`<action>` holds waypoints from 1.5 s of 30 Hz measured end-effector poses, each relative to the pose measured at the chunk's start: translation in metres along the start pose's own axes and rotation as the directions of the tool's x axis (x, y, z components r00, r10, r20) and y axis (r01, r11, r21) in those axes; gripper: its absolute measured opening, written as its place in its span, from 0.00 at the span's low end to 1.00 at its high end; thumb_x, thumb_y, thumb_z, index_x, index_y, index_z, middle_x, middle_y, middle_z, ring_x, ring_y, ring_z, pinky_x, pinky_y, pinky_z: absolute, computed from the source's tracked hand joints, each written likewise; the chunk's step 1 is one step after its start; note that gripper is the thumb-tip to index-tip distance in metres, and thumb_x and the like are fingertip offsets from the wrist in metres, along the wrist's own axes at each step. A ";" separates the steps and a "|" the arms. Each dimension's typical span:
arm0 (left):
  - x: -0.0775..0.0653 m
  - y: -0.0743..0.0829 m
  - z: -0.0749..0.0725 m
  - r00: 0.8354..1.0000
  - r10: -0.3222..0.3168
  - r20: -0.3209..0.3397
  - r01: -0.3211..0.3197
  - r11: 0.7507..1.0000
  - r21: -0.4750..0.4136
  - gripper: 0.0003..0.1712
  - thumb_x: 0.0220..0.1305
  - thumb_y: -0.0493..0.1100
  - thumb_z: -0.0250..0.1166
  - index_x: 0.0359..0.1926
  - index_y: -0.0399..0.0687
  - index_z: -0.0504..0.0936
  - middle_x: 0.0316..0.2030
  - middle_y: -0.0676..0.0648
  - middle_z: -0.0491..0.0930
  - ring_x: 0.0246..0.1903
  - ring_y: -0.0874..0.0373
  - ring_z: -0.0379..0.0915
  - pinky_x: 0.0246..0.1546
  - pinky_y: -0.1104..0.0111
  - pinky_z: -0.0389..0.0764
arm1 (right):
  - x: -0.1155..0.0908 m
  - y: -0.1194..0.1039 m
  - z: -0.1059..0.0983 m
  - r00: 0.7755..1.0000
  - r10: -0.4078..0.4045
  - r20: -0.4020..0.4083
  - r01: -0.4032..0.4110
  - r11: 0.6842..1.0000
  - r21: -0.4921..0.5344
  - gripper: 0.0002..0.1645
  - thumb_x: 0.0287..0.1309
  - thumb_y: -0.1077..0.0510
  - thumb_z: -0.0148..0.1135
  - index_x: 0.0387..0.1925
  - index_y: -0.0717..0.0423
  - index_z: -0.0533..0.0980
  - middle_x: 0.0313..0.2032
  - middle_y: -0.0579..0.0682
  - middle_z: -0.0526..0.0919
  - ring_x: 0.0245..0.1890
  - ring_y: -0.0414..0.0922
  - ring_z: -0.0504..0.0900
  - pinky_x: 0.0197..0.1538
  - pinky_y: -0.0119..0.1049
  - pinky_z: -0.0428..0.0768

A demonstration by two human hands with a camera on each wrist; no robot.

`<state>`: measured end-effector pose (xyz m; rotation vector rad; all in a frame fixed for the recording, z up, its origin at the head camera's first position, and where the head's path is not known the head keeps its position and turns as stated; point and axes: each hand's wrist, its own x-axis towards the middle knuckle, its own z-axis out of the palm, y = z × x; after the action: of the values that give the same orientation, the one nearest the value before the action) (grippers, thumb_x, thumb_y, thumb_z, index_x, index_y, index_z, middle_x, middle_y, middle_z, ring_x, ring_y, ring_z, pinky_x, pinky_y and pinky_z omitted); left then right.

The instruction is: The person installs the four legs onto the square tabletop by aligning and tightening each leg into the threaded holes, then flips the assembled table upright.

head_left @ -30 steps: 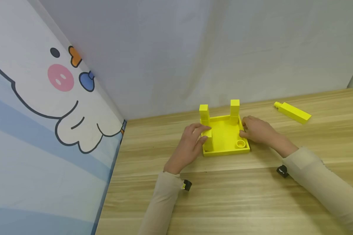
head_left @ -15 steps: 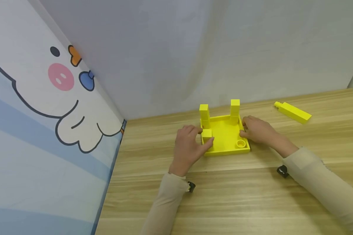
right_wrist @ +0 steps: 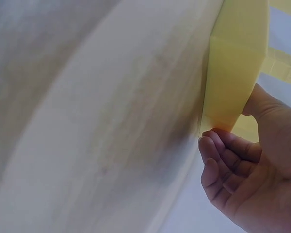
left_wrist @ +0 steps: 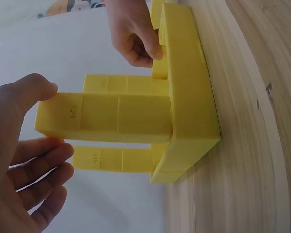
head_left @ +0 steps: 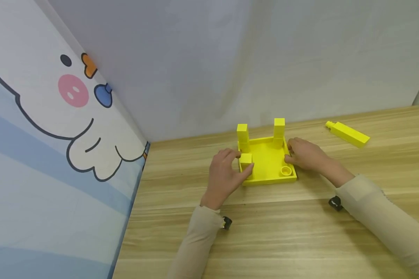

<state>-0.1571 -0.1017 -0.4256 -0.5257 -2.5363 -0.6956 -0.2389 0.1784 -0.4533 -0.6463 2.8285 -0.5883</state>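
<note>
Post (head_left: 246, 159) at near-left corner of tray (head_left: 270, 181) pinched by loosely curled left hand (head_left: 222, 174), apparently for steadying; right edge gripped by curled right hand (head_left: 306, 155), presumably for bracing.

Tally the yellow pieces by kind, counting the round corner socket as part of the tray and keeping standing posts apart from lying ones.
Shallow square tray: 1
Upright square posts: 3
Square post with a narrow, knobbed end, lying on its side: 1
Total: 5
</note>
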 end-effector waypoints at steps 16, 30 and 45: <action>0.005 -0.023 -0.009 0.986 -0.137 0.092 0.154 0.963 -0.220 0.18 0.77 0.48 0.57 0.55 0.42 0.84 0.49 0.45 0.86 0.50 0.50 0.81 0.55 0.56 0.82 | -0.011 -0.007 0.003 1.000 0.018 -0.026 -0.018 1.000 0.004 0.22 0.63 0.52 0.61 0.47 0.69 0.73 0.38 0.59 0.79 0.34 0.49 0.74 0.38 0.44 0.77; 0.012 -0.051 0.031 0.880 -0.339 0.333 0.412 0.893 -0.181 0.20 0.77 0.44 0.56 0.62 0.39 0.80 0.56 0.40 0.82 0.54 0.46 0.79 0.57 0.53 0.81 | 0.001 0.007 0.007 1.000 0.000 -0.028 0.000 1.000 0.010 0.20 0.63 0.53 0.60 0.46 0.67 0.73 0.37 0.58 0.78 0.33 0.48 0.73 0.36 0.40 0.74; 0.015 -0.065 0.052 0.824 -0.373 0.426 0.447 0.891 -0.084 0.24 0.68 0.39 0.60 0.64 0.43 0.79 0.51 0.43 0.84 0.48 0.50 0.80 0.51 0.58 0.82 | 0.005 -0.001 0.007 1.000 0.003 -0.031 -0.003 1.000 0.003 0.21 0.64 0.52 0.61 0.47 0.67 0.73 0.38 0.58 0.79 0.33 0.48 0.74 0.37 0.41 0.75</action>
<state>-0.2164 -0.1217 -0.4822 -0.1773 -3.0366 -1.0768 -0.2410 0.1730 -0.4602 -0.6383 2.8561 -0.6075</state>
